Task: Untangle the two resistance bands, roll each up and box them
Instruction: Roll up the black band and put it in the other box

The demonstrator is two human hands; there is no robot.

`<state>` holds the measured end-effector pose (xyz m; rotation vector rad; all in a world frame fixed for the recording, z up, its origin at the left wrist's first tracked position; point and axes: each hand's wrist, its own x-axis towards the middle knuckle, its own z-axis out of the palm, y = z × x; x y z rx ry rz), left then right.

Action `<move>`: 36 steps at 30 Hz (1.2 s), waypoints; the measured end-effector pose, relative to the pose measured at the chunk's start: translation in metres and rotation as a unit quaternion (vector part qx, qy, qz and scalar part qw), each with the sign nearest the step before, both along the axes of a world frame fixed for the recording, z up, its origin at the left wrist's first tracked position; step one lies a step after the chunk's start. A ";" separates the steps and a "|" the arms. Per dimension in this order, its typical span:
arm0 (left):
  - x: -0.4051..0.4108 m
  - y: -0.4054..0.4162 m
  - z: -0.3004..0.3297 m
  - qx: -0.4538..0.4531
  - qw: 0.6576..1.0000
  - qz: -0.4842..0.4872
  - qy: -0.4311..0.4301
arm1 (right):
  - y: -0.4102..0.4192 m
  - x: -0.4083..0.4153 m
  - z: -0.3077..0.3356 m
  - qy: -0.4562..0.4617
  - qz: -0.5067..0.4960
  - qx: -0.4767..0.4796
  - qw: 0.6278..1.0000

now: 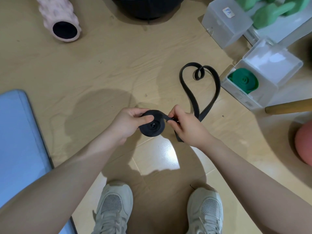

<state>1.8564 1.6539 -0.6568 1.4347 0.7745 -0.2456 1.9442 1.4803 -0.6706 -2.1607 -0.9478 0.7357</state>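
Both hands (128,122) pinch black band (152,128).

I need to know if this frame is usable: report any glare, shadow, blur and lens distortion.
Head view: bright glare on the floor tile below the hands; the person's soft shadow falls across the wooden board; green dumbbells at the top right are smeared; the wide-angle lens bends the edges, stretching the forearms; the black band and both hands stay sharp.

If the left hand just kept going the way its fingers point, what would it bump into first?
Probably the right hand. The left hand grips the black band roll with fingers pointing right, and the right hand pinches the band's loose strip just beyond the roll. Depth is hard to judge from one view.
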 end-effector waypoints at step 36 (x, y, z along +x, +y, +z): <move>0.018 0.015 -0.025 0.017 0.999 -0.044 0.005 | 0.032 0.018 -0.015 0.039 -0.045 0.005 0.998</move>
